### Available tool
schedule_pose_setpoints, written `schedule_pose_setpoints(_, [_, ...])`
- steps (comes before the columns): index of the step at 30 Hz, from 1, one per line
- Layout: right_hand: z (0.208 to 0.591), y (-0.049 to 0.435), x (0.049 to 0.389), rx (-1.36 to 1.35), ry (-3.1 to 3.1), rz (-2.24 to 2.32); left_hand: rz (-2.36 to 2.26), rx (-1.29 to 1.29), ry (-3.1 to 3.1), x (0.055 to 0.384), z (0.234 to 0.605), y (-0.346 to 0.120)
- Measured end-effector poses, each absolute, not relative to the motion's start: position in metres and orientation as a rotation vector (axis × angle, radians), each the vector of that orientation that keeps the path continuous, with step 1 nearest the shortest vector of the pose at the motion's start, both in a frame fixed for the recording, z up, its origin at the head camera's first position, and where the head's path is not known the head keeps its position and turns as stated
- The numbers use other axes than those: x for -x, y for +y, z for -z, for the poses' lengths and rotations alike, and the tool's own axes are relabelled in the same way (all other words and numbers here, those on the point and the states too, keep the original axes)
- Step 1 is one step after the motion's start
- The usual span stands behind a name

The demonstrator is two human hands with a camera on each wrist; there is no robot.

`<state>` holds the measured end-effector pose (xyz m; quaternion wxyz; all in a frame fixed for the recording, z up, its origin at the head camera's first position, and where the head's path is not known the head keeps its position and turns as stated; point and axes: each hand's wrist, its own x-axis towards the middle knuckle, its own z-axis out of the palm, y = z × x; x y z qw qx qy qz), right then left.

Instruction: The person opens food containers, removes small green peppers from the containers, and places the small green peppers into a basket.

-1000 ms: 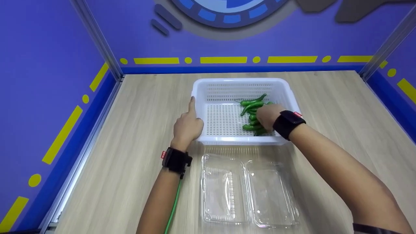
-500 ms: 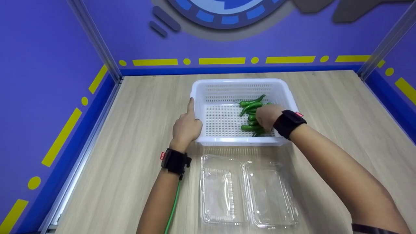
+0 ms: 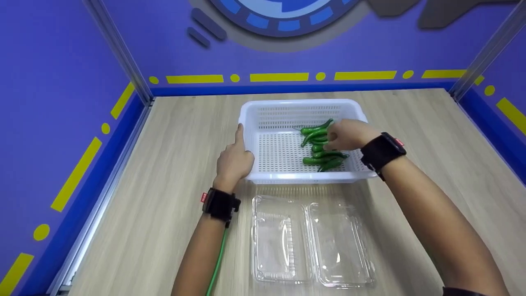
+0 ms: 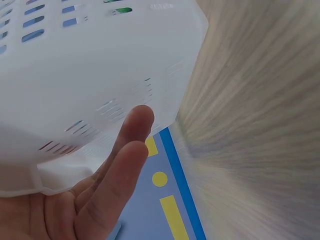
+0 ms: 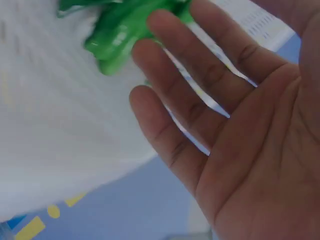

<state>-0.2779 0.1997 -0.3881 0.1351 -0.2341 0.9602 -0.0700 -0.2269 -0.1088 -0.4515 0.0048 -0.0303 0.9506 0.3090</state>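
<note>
My left hand (image 3: 235, 162) holds the left rim of the white basket (image 3: 304, 176), its index finger stretched along the edge. In the left wrist view two fingers (image 4: 120, 172) lie against the outside wall; the thumb is hidden there. Several green chili peppers (image 3: 324, 154) lie loosely heaped in the right part of the basket. Over their right side is my right hand (image 3: 351, 133), which hides some of them in the head view. The right wrist view shows its fingers (image 5: 172, 90) spread and slightly bent, tips close to the peppers (image 5: 120, 37), with nothing in the palm.
In front of the basket lies a clear plastic clamshell box (image 3: 311, 246), unfolded into two halves on the wooden table (image 3: 164, 185). A green cable (image 3: 218, 263) runs along the left forearm. Blue-purple panels (image 3: 197, 61) close off the back and sides.
My right hand has risen and shifted away from the front peppers toward the back right, uncovering several of them, its fingers now spread. My left hand stays on the basket rim.
</note>
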Motion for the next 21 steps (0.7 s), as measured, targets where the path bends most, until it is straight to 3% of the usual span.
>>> schedule_pose_setpoints(13, [0.381, 0.202, 0.221, 0.615, 3.049, 0.509, -0.925, 0.079, 3.01, 0.224, 0.446, -0.113])
schedule_pose_setpoints(21, [0.392, 0.201, 0.189, 0.599, 3.118, 0.582, -0.898, -0.079, 3.066, 0.211, 0.429, -0.108])
